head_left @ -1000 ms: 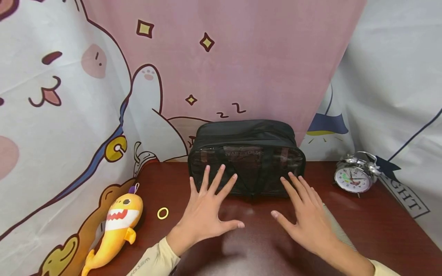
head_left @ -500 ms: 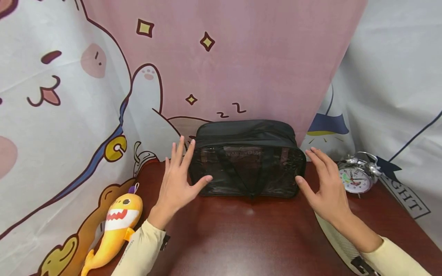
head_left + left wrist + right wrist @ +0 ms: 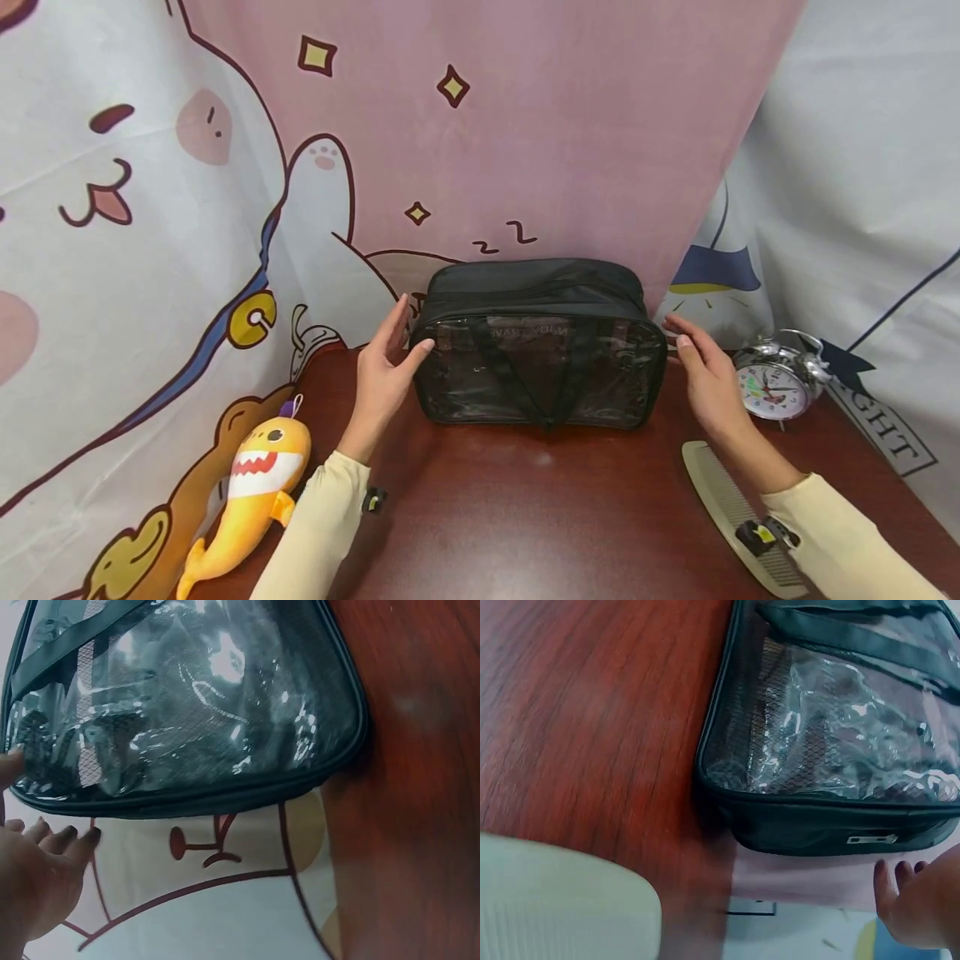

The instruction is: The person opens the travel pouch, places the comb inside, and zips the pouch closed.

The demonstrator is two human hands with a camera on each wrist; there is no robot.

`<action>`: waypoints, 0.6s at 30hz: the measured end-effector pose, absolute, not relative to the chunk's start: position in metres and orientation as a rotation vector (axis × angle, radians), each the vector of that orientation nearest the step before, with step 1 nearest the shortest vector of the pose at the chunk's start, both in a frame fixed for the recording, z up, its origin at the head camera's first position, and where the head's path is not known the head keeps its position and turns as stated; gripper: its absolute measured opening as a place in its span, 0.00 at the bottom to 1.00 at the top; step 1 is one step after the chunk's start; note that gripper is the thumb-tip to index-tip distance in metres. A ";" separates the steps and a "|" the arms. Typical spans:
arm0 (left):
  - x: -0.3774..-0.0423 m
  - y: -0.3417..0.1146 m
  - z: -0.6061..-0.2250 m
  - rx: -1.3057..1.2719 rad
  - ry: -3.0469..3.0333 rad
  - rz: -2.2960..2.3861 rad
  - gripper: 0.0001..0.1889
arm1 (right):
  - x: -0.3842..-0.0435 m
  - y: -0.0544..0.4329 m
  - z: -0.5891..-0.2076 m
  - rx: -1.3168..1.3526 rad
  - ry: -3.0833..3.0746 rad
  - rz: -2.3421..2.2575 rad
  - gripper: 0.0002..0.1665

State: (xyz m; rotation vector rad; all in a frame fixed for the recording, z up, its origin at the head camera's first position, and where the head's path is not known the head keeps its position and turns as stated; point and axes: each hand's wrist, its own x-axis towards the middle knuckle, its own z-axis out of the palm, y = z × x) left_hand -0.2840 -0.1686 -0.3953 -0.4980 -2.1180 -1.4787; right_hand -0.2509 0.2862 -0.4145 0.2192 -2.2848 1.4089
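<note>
A black toiletry bag [image 3: 517,371] with a clear plastic front and dark straps stands upright at the back of the table. At its left end is my left hand [image 3: 381,377], fingers extended along the side and thumb overlapping the front corner. My right hand [image 3: 708,379] is by the opposite end, its fingers reaching past the side and its thumb close to the front edge. In the left wrist view, the left fingertips [image 3: 88,838] lie just beyond the bag's dark piping. A zipper pull [image 3: 871,839] shows on the bag's side in the right wrist view, near the right fingers [image 3: 885,881].
A cream comb [image 3: 723,500] lies partly below my right forearm. To the right stands a silver twin-bell alarm clock [image 3: 776,387]. A yellow plush shark [image 3: 258,492] rests on the left. A printed cartoon cloth [image 3: 540,133] hangs close behind the bag.
Both hands, earlier spread in front of the bag, have moved outward to its two ends. The comb is more exposed now, and the yellow ring at left is no longer visible.
</note>
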 end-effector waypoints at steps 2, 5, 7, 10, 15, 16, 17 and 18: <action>-0.287 -0.167 -0.398 -0.470 -2.065 -1.565 0.35 | -0.256 0.289 -0.417 0.212 -2.267 1.552 0.31; -0.292 -0.166 -0.401 -0.436 -1.997 -1.649 0.30 | -0.263 0.296 -0.420 0.195 -2.213 1.783 0.33; -0.293 -0.166 -0.401 -0.420 -1.970 -1.678 0.26 | -0.266 0.300 -0.422 0.172 -2.167 1.929 0.30; -0.295 -0.165 -0.402 -0.419 -1.943 -1.687 0.23 | -0.270 0.305 -0.424 0.138 -2.087 2.129 0.20; -0.297 -0.164 -0.402 -0.420 -1.911 -1.680 0.21 | -0.276 0.308 -0.425 0.070 -2.110 2.229 0.07; -0.297 -0.164 -0.403 -0.418 -1.908 -1.678 0.20 | -0.277 0.308 -0.425 0.060 -2.146 2.216 0.06; -0.298 -0.163 -0.403 -0.417 -1.903 -1.680 0.20 | -0.279 0.308 -0.425 0.052 -2.181 2.204 0.06; -0.298 -0.163 -0.404 -0.417 -1.899 -1.678 0.20 | -0.280 0.309 -0.426 0.044 -2.223 2.181 0.05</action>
